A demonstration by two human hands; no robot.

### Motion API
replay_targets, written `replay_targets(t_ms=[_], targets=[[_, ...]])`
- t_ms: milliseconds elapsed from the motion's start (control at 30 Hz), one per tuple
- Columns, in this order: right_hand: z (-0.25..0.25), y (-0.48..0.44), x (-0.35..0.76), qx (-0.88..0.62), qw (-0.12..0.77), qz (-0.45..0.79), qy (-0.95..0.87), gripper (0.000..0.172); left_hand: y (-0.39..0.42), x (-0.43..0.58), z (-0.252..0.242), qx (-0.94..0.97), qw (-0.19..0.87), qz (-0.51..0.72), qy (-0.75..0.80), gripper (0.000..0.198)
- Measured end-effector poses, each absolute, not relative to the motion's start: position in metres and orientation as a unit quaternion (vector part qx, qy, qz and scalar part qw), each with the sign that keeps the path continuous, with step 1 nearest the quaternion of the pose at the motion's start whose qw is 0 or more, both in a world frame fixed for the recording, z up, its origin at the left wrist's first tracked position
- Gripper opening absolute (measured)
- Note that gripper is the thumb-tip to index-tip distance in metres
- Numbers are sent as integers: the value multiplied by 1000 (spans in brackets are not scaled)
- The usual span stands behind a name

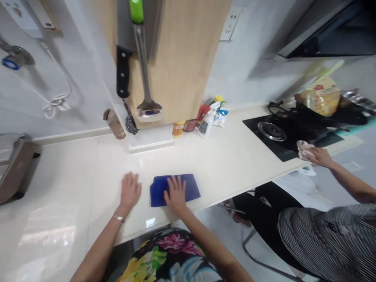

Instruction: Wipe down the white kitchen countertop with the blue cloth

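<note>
Flat on the white countertop [223, 164] lies a folded blue cloth [192, 188]. My right hand [176, 194] rests on top of the cloth with its fingers spread, pressing it to the surface. To the left of the cloth, my left hand [129, 192] lies on the bare counter, fingers stretched out and holding nothing. A bracelet shows on my left wrist.
A wooden cabinet panel [182, 58] with a hanging ladle [143, 70] and black-handled knife [123, 72] juts over the counter. Behind stand a spray bottle [208, 121] and a brown bottle [114, 124]. At right, another person's hand [321, 157] holds a rag by the black cooktop [261, 143].
</note>
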State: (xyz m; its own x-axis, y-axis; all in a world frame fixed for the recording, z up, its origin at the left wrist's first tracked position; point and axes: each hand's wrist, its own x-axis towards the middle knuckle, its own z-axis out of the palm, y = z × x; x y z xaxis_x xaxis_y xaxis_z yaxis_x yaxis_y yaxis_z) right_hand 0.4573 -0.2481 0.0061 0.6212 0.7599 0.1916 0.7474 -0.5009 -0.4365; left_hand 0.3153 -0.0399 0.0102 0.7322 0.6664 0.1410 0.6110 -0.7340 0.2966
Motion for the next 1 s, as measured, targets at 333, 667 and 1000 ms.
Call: replay_targets(t_ms=[333, 667, 1000], targets=[[-4, -294, 493, -897, 169, -8, -408, 78, -19, 291, 9, 840, 78, 130, 521, 63], [-28, -419, 607, -962, 84, -79, -248, 70, -22, 299, 17, 842, 76, 120, 520, 66], [-33, -435, 727, -994, 13, -7, -109, 77, -19, 295, 12, 850, 40, 148, 504, 63]])
